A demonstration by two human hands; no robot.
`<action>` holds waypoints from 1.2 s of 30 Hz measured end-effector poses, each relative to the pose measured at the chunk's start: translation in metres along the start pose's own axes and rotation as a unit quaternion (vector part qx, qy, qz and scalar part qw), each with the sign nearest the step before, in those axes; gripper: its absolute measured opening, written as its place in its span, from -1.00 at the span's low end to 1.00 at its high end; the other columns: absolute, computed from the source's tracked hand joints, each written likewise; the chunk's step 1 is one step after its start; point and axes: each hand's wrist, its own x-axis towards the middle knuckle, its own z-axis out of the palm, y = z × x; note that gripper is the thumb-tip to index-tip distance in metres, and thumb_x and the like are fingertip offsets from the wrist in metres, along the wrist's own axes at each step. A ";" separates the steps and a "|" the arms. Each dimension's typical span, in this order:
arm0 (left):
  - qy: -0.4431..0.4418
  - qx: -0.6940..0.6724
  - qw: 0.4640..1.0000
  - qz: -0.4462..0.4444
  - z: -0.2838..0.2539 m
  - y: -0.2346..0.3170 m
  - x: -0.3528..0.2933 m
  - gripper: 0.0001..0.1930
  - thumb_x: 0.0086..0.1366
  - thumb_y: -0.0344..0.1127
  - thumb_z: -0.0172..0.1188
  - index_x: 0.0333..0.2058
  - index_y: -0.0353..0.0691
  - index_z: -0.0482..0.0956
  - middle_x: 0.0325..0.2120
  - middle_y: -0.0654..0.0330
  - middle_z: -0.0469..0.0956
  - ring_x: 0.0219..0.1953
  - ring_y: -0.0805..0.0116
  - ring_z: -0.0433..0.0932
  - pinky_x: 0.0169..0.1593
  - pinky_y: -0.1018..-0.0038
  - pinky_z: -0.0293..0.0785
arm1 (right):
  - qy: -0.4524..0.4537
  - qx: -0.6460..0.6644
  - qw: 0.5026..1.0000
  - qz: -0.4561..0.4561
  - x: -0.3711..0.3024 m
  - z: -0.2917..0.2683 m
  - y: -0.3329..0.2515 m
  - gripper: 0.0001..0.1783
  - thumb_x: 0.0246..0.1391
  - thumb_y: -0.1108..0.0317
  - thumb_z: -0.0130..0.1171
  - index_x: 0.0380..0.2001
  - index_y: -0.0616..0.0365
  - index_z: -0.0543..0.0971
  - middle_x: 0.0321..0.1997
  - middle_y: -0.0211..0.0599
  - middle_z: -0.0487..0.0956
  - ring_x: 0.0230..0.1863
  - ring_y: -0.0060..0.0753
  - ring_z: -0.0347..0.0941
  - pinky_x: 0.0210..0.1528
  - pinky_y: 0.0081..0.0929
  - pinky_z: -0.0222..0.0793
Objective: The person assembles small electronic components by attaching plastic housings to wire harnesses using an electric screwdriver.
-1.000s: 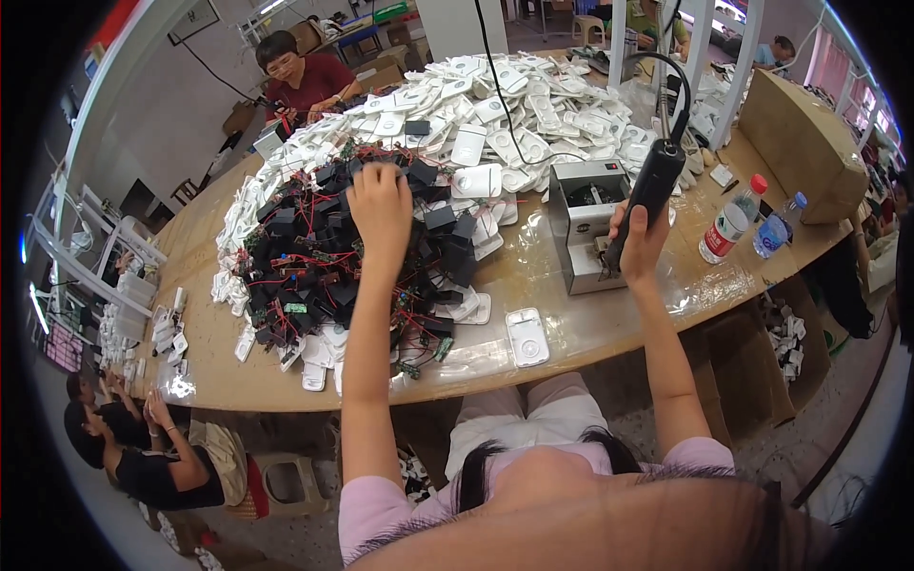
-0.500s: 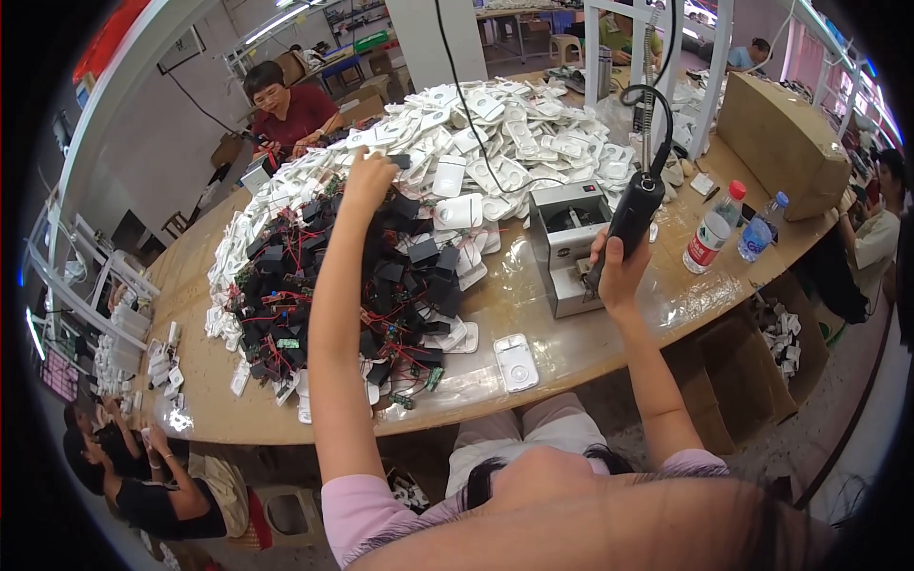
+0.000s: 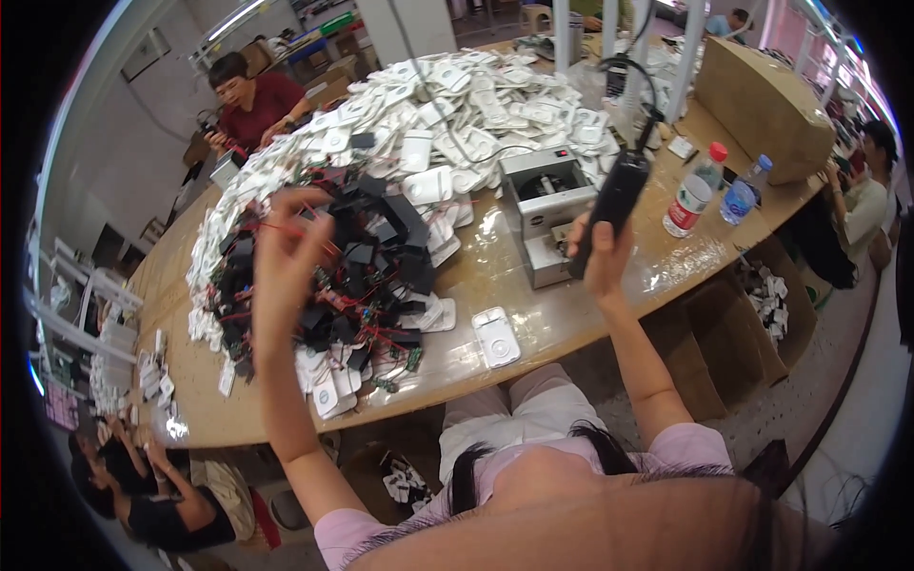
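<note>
My right hand is wrapped round a black electric screwdriver, held upright with its cord rising from the top. Beside it stands a grey metal box-shaped machine with a recessed dark top, perhaps a screw feeder. My left hand is over a heap of black box-shaped parts with red wires and small green circuit boards. Its fingers are bent and smeared by motion, so whether they hold a part cannot be made out. One white plastic housing with a round moulding lies near the table's front edge.
A large pile of white plastic housings spreads behind the black parts. To the right stand a red-capped bottle, a blue-capped bottle and a cardboard box. A person in dark red works across the table.
My left hand has come back from the white pile to above the black parts. My right hand still holds the screwdriver. The whole view has shifted a little.
</note>
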 end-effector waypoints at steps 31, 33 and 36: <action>-0.125 0.272 0.954 0.031 0.133 -0.084 -0.188 -0.59 -0.09 -0.24 0.38 -0.26 -0.20 0.46 -0.33 0.10 0.45 -0.25 0.11 0.43 -0.21 0.29 0.36 | 0.031 0.109 0.992 0.053 -0.059 0.004 -0.018 -0.29 -0.04 -0.28 0.06 -0.23 0.22 0.24 -0.63 -0.29 0.35 -0.67 -0.52 0.30 -0.63 -0.63 0.24; -0.170 0.259 0.949 0.048 0.121 -0.070 -0.181 -0.53 -0.09 -0.21 0.37 -0.18 -0.21 0.44 -0.27 0.08 0.43 -0.21 0.09 0.42 -0.17 0.28 0.36 | 0.034 0.109 0.992 0.053 -0.058 0.001 -0.019 -0.29 -0.04 -0.28 0.06 -0.23 0.22 0.24 -0.63 -0.29 0.34 -0.67 -0.52 0.30 -0.63 -0.63 0.24; -0.236 0.241 0.938 0.082 0.107 -0.065 -0.172 -0.44 -0.06 -0.18 0.36 -0.08 -0.21 0.40 -0.17 0.06 0.41 -0.15 0.07 0.41 -0.12 0.28 0.37 | 0.038 0.116 0.991 0.059 -0.058 0.001 -0.021 -0.29 -0.03 -0.28 0.05 -0.23 0.23 0.24 -0.63 -0.29 0.34 -0.68 -0.52 0.30 -0.63 -0.62 0.25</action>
